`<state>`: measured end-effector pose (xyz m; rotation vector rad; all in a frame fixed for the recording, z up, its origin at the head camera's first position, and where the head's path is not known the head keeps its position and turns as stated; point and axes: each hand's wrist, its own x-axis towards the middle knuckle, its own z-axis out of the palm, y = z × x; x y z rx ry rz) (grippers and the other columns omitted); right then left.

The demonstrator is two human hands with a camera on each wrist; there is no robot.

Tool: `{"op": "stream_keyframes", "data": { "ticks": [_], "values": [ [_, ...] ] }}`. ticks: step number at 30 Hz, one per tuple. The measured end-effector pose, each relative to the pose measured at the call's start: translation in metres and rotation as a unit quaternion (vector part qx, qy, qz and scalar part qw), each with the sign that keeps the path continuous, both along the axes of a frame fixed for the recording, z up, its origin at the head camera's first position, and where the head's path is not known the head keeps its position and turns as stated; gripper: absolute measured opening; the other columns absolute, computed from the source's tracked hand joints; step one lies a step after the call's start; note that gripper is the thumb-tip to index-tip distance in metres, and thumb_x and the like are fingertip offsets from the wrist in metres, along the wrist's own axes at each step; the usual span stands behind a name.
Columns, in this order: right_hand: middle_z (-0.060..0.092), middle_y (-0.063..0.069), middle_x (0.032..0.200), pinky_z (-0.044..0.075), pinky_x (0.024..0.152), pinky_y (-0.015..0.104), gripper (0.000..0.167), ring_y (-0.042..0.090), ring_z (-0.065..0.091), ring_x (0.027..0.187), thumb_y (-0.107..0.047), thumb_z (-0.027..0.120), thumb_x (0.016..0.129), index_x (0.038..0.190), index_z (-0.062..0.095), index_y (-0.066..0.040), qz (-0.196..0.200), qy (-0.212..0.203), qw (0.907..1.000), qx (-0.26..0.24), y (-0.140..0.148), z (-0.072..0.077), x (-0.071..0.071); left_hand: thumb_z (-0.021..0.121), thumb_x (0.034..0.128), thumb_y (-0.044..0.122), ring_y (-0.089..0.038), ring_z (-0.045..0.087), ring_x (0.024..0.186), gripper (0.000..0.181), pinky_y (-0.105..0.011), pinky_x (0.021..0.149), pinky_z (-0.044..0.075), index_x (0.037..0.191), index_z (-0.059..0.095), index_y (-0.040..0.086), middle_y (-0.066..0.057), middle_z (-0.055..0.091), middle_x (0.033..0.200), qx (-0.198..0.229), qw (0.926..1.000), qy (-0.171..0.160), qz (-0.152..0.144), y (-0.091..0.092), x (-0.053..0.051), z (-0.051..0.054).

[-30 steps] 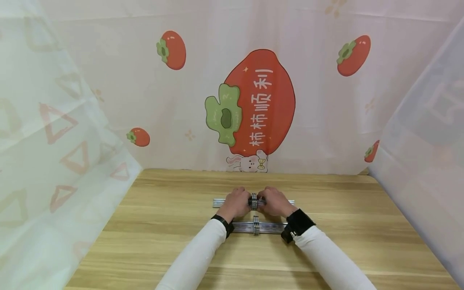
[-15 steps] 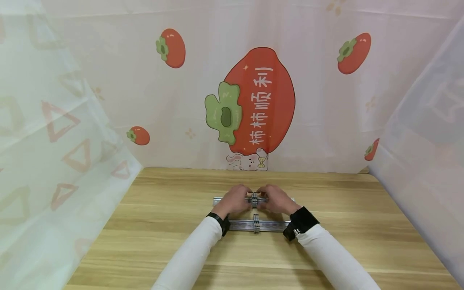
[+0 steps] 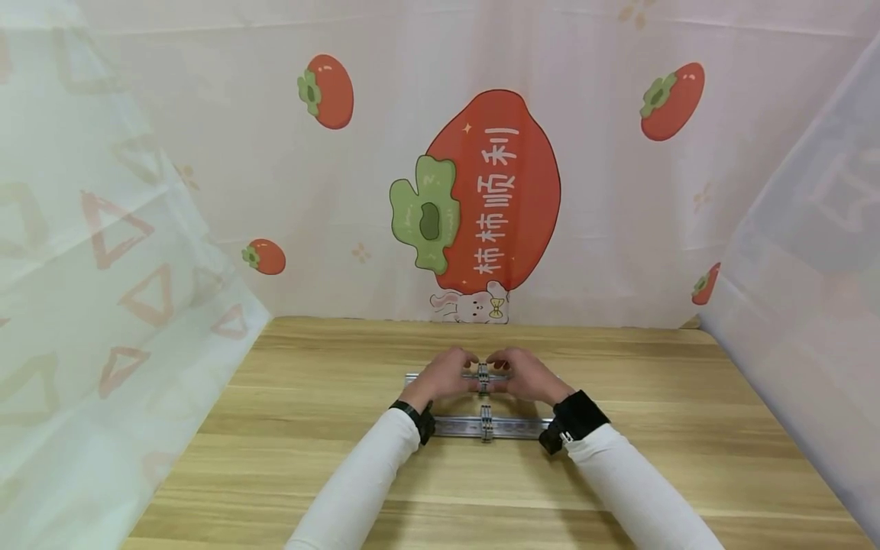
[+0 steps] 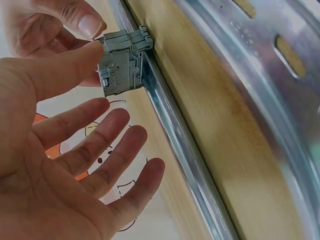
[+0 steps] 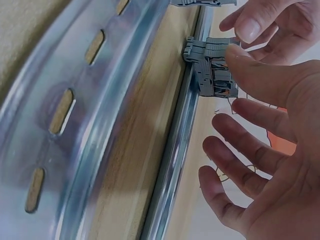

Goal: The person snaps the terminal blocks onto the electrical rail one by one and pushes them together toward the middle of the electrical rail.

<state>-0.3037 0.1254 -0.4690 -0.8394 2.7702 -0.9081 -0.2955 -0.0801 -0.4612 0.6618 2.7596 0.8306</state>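
Note:
A small stack of grey DIN-rail terminal blocks (image 3: 483, 376) sits on the far metal rail (image 3: 411, 380). My left hand (image 3: 443, 376) is at its left side, thumb tip against the blocks (image 4: 122, 67) and the other fingers spread loosely in the left wrist view. On the opposite side, my right hand (image 3: 525, 376) touches the blocks (image 5: 215, 70) with its thumb, its remaining fingers relaxed and apart from them. The two hands face each other around the stack. Parts of the far rail are hidden behind the hands.
Nearer the person lies a second slotted rail (image 3: 457, 427), parallel to the first, bearing another stack of terminal blocks (image 3: 486, 424). Both rest on a wooden table (image 3: 330, 458). A printed cloth (image 3: 591, 252) hangs along the back edge, with cloth at both sides.
Both hands have loosened from their grip around the far terminal blocks; their fingers have spread. The wrists have shifted slightly outward. The blocks stay on the rail.

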Motion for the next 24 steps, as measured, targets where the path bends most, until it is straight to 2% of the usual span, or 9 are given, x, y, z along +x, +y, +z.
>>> {"op": "stream_keyframes", "data": {
  "ticks": [7, 18, 22, 24],
  "values": [
    [0.068, 0.011, 0.106, 0.052, 0.086, 0.044, 0.039, 0.028, 0.063, 0.099, -0.015, 0.083, 0.086, 0.120, 0.070, -0.001, 0.002, 0.004, 1.0000, 0.000, 0.000, -0.002, -0.002, 0.076, 0.0931, 0.021, -0.030, 0.063, 0.112, 0.043, -0.044, 0.090, 0.053, 0.130, 0.066, 0.002, -0.015, 0.066, 0.123, 0.005, 1.0000, 0.007, 0.004, 0.001, 0.000, -0.001],
    [0.068, 0.011, 0.107, 0.052, 0.086, 0.044, 0.042, 0.027, 0.063, 0.100, -0.015, 0.084, 0.085, 0.121, 0.069, -0.001, -0.017, -0.003, 0.9999, 0.002, -0.001, -0.002, -0.002, 0.076, 0.0930, 0.024, -0.030, 0.063, 0.111, 0.045, -0.045, 0.090, 0.053, 0.130, 0.065, 0.001, -0.015, 0.066, 0.122, 0.005, 0.9999, 0.011, 0.011, 0.002, 0.001, 0.000],
    [0.067, 0.014, 0.115, 0.052, 0.087, 0.045, 0.051, 0.029, 0.063, 0.104, -0.020, 0.083, 0.087, 0.129, 0.064, 0.002, -0.023, 0.002, 0.9997, 0.001, 0.004, 0.000, 0.003, 0.075, 0.0936, 0.026, -0.030, 0.062, 0.114, 0.050, -0.045, 0.091, 0.052, 0.135, 0.061, 0.001, -0.016, 0.065, 0.127, 0.010, 0.9997, 0.015, 0.015, -0.002, 0.005, 0.000],
    [0.067, 0.013, 0.116, 0.052, 0.087, 0.044, 0.050, 0.029, 0.062, 0.104, -0.022, 0.082, 0.088, 0.128, 0.065, 0.002, -0.026, 0.012, 0.9996, 0.003, 0.009, 0.003, 0.009, 0.074, 0.0942, 0.026, -0.029, 0.062, 0.113, 0.047, -0.044, 0.091, 0.052, 0.134, 0.063, 0.002, -0.014, 0.064, 0.126, 0.005, 0.9996, 0.023, 0.016, -0.005, 0.011, 0.003]
  ]
}}
